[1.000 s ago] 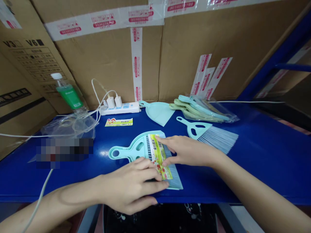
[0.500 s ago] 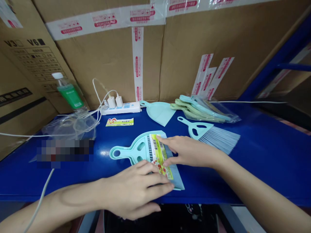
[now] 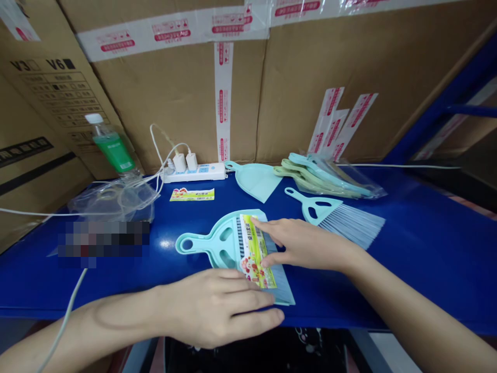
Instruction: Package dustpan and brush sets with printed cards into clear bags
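Note:
A mint-green dustpan with a small brush laid in it [image 3: 217,243] lies on the blue table [image 3: 419,243]. A yellow-green paper label [image 3: 254,251] crosses the brush's grey bristles. My right hand [image 3: 306,243] rests on the bristles with fingers stretched out, its forefinger touching the label's top end. My left hand [image 3: 221,308] lies flat at the table's front edge, fingers extended over the lower corner of the bristles and label.
A loose brush [image 3: 337,215], a second dustpan [image 3: 254,178] and a bagged bundle of sets [image 3: 330,176] lie behind. A spare label [image 3: 192,195], power strip with chargers [image 3: 192,171], green-labelled bottle [image 3: 111,147], clear plastic bags [image 3: 116,199] and cardboard boxes [image 3: 310,72] stand at the back.
My left hand has slid toward me and to the right, off the dustpan's body, down to the front edge. My right hand has stayed on the bristles.

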Demonstrator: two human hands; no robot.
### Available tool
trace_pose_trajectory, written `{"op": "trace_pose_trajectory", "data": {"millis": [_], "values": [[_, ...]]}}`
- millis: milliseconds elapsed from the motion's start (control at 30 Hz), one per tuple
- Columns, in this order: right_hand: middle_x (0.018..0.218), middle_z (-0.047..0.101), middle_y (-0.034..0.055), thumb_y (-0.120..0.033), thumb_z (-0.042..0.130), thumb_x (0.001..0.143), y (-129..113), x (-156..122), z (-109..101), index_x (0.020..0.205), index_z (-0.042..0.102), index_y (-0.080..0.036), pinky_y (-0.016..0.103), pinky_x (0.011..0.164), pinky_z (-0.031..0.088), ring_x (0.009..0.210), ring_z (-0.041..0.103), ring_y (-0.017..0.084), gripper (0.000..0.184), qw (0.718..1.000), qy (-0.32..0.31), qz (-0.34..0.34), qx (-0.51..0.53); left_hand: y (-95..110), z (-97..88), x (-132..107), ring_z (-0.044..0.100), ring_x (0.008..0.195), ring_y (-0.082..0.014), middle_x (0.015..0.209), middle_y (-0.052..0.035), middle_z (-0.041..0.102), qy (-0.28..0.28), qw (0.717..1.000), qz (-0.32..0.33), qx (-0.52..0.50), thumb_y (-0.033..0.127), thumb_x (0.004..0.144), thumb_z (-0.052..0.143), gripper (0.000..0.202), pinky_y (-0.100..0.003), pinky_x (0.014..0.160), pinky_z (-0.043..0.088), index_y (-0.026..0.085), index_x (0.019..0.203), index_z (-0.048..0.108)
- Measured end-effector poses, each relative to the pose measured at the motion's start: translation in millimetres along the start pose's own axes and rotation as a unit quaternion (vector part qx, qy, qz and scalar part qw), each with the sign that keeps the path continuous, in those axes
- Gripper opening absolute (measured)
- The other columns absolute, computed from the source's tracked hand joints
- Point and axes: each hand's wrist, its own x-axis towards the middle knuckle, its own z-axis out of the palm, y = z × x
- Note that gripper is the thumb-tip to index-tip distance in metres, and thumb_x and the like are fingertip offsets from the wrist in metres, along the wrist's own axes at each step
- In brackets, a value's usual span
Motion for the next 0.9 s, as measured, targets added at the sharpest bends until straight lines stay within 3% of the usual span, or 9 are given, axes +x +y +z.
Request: {"op": "trace_pose_trajectory", "data": {"millis": [300,533,900], "values": [[0.118,0.063,0.0206,-0.053,0.061,0.080,1,-1,2,0.144,0.030,-0.006,0.042,0.081,0.048,0.103,0.061,0.034,0.085,1.000,0.002,0.003,-0.006,-11,-8.5,-3,0.064,0.082,-0.0146,0.093,-0.0052,0.071,0.035,0.998,0.009,0.051,0.011,0.093,0.043,0.022,-0.028,0.075,0.052,0.010,0.105,0.061],[0.097,0.068,0.0140,-0.057,0.062,0.077,4,-2,1,0.142,0.036,-0.010,0.035,0.067,0.048,0.082,0.064,0.027,0.084,0.999,0.014,-0.006,-0.029,-22,-8.2,-10,0.055,0.062,-0.0115,0.067,0.0012,0.060,0.042,0.995,-0.016,0.093,0.013,0.090,0.049,0.014,-0.026,0.060,0.044,0.016,0.086,0.062],[0.075,0.064,0.0067,-0.049,0.059,0.081,9,-3,-9,0.143,0.035,-0.012,0.032,0.060,0.043,0.071,0.059,0.024,0.076,0.999,0.029,0.024,-0.003,-26,-7.7,-13,0.052,0.060,-0.0124,0.069,0.0008,0.062,0.027,0.993,-0.014,0.114,0.012,0.092,0.045,0.018,-0.026,0.057,0.041,0.016,0.090,0.063]]}}
